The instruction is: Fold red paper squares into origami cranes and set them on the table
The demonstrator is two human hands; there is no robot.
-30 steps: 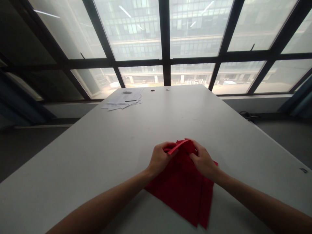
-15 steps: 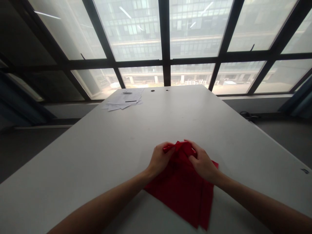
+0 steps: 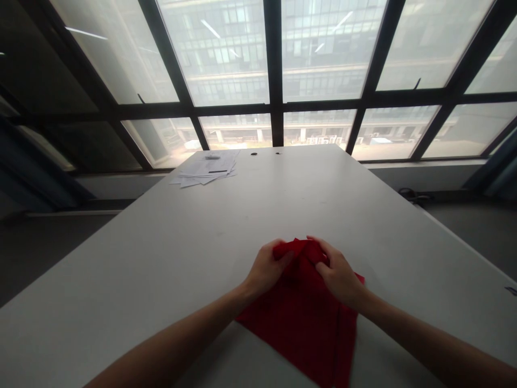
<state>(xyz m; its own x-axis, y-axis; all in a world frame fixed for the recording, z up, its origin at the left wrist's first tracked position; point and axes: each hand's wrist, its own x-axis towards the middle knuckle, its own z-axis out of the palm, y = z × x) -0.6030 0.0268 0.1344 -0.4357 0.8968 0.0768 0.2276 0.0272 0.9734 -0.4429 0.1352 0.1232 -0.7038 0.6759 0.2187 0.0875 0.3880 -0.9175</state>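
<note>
A red cloth hangs from both my hands over the near part of the white table, its upper edge bunched and its lower part spread toward me in pointed corners. My left hand grips the bunched edge on the left, thumb on the near side. On the right, my right hand pinches the same edge, thumb against the fabric and fingers behind it. Folds gather between the two hands. Most fingertips are hidden behind the cloth.
Loose papers lie at the table's far left, with a dark pen and a small pale object on them. A round hole sits near the far edge. Large windows stand beyond the table.
Both hands keep their hold on the cloth's upper edge. The fabric at the left hand has shifted slightly, and its near corners now reach lower in view.
</note>
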